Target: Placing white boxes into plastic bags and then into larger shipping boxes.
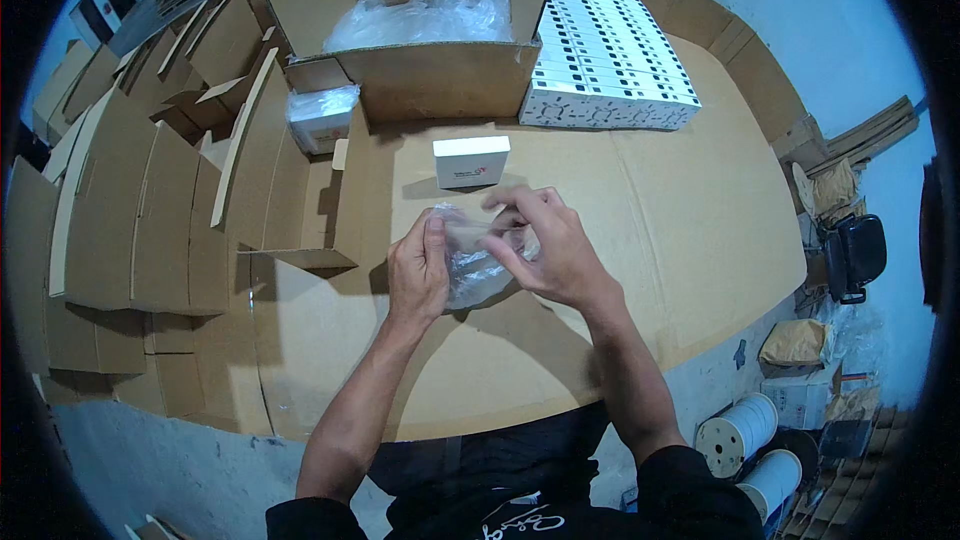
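Note:
A crumpled clear plastic bag (478,282) is held up between my two hands over the cardboard-covered table. My left hand (418,268) is closed on its left edge, thumb on top. Curved around the bag's upper right side is my right hand (560,250); its thumb lies against the film and the index finger is raised apart, slightly blurred. Whether anything is inside the bag I cannot make out. Just beyond my fingers a small white box (472,161) with faint print stands on the cardboard.
An open carton (440,80) with clear plastic bags (425,18) stands at the back. Right of it are rows of white boxes (612,105). Cardboard dividers (165,210) crowd the left, near a plastic-wrapped white box (322,120). Cable spools (738,432) sit on the floor.

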The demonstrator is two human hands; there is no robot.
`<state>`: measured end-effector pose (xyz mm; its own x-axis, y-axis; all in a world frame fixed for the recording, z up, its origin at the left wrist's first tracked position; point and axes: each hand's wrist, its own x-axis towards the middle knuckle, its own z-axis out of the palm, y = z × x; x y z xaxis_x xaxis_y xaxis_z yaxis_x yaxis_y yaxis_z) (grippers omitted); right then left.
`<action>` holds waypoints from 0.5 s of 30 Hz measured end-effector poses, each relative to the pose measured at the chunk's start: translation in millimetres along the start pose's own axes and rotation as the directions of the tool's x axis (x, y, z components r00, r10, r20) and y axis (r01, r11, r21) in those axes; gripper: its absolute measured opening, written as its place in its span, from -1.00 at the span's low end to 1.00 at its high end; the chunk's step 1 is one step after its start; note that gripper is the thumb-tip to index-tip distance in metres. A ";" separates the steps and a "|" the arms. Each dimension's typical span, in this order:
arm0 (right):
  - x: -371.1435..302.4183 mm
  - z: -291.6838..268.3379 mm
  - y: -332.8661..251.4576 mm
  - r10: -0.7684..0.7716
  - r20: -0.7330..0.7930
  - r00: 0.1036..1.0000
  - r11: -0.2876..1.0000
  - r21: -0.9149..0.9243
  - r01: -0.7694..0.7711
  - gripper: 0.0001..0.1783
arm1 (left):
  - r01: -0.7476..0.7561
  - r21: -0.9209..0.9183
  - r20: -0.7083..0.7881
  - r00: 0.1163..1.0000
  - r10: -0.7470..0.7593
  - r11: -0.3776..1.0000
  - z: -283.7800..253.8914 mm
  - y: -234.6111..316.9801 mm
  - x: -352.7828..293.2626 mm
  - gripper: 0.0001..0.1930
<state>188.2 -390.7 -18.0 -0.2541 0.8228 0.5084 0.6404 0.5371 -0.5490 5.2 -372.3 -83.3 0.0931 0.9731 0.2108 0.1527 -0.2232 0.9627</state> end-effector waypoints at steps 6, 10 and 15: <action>32.1 -14.7 10.1 0.126 0.484 0.866 0.963 0.152 -0.225 -0.79 | -0.021 0.009 0.056 0.998 0.020 1.000 -15.8 -10.4 7.2 -0.63; 37.3 -19.2 10.7 0.228 0.475 0.850 0.914 0.195 -0.355 -0.81 | 0.028 -0.229 0.255 0.966 0.032 0.973 -21.0 -8.3 11.4 -0.41; 29.9 -23.8 19.1 0.273 0.499 0.823 0.853 0.270 -0.447 -0.78 | 0.333 -0.139 0.487 0.843 -0.229 0.933 -31.8 8.6 16.2 -0.28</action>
<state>210.1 -360.3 2.5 -0.3957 0.9163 -0.0625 0.4640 0.1407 -0.8746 -23.3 -356.7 -66.2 0.5227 0.8433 -0.1248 0.0365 0.1242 0.9916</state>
